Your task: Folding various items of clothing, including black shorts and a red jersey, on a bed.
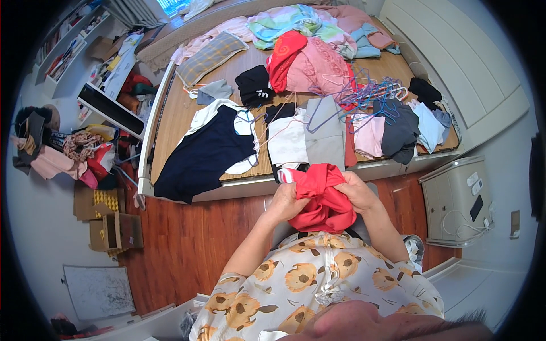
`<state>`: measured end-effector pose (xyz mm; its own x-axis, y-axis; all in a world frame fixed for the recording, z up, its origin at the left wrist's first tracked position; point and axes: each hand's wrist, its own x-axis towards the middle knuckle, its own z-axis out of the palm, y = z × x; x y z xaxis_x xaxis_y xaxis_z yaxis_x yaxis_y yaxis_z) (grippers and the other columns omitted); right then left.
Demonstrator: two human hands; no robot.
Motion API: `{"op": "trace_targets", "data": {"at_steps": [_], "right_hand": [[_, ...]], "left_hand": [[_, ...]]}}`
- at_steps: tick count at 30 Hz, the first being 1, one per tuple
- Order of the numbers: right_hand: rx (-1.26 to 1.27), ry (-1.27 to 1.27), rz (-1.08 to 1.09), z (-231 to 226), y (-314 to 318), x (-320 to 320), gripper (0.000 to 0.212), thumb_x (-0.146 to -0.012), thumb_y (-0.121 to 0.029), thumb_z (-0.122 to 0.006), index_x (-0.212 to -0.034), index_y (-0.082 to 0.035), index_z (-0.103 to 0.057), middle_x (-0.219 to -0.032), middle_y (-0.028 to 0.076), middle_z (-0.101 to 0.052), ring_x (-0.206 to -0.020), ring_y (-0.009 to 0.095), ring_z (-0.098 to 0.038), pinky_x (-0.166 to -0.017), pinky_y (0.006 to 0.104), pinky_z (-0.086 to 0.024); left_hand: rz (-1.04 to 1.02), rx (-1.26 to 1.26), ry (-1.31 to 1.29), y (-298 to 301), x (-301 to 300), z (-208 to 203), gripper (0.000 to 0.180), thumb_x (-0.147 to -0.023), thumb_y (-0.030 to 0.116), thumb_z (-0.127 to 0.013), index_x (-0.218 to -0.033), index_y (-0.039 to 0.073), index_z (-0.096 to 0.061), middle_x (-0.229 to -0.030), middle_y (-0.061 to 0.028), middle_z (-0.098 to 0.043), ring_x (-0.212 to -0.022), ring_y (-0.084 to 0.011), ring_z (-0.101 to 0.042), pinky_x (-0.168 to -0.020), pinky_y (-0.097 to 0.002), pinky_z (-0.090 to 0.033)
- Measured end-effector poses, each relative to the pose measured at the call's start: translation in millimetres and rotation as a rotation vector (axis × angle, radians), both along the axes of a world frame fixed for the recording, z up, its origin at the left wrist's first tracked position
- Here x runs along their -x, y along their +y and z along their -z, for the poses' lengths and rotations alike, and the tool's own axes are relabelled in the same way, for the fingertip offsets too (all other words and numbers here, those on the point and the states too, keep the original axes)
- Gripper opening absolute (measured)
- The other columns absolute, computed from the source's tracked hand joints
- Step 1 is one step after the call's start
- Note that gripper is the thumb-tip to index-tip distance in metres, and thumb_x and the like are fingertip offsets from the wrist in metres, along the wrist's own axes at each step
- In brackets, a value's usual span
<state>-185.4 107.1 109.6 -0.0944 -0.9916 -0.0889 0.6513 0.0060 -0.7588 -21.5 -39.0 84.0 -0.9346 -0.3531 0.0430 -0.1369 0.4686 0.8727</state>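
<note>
Between my two hands is a bunched red garment (pixel 324 204), held in front of my body at the bed's near edge. Its kind is hidden by the folds. My left hand (pixel 287 200) grips its left side, with a bit of white and pink striped cloth beside the fingers. On the other side my right hand (pixel 357 192) is closed on the upper right part. Just beyond lie folded white (pixel 287 139) and light grey (pixel 326 128) clothes. Left of them a dark navy garment (pixel 207 150) is spread over a white one and hangs past the bed edge.
A tangle of blue and purple hangers (pixel 375 94) lies at the bed's right. Folded pink (pixel 368 135), dark grey (pixel 400 133) and light blue (pixel 427 128) clothes sit near it. A bedside cabinet (pixel 455 202) stands right; cardboard boxes (pixel 116 232) are on the floor at left.
</note>
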Motion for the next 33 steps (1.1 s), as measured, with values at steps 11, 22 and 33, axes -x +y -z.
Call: {"op": "trace_targets", "data": {"at_steps": [11, 22, 33], "right_hand": [[-0.165, 1.102, -0.137, -12.0, 0.2, 2.9, 0.036, -0.078, -0.026, -0.073, -0.093, 0.004, -0.057, -0.089, 0.012, -0.063, -0.081, 0.014, -0.057, -0.074, 0.0285, -0.047], [-0.057, 0.696, -0.075, 18.3, -4.5, -2.0, 0.017, -0.089, -0.007, -0.053, -0.100, 0.004, -0.058, -0.094, 0.005, -0.064, -0.082, 0.007, -0.054, -0.074, 0.0264, -0.047], [-0.037, 0.383, 0.018, 8.4, -5.1, -9.1, 0.025, -0.092, -0.005, -0.046, -0.114, 0.001, -0.057, -0.107, 0.004, -0.061, -0.096, 0.009, -0.055, -0.086, 0.0252, -0.045]], "left_hand": [[-0.060, -0.926, 0.089, 2.7, -2.2, -19.9, 0.031, -0.087, 0.005, -0.052, -0.118, 0.001, -0.054, -0.109, -0.0047, -0.060, -0.096, -0.0118, -0.057, -0.085, -0.0266, -0.046], [-0.067, -1.084, 0.093, 1.5, -2.6, -17.7, 0.034, -0.080, 0.003, -0.066, -0.113, 0.004, -0.058, -0.105, -0.0038, -0.063, -0.095, -0.0125, -0.060, -0.086, -0.0282, -0.047], [0.041, -0.849, 0.051, 1.5, -1.9, -21.6, 0.041, -0.074, 0.000, -0.071, -0.113, 0.003, -0.058, -0.104, -0.0018, -0.063, -0.093, -0.0077, -0.058, -0.083, -0.0254, -0.048]]}}
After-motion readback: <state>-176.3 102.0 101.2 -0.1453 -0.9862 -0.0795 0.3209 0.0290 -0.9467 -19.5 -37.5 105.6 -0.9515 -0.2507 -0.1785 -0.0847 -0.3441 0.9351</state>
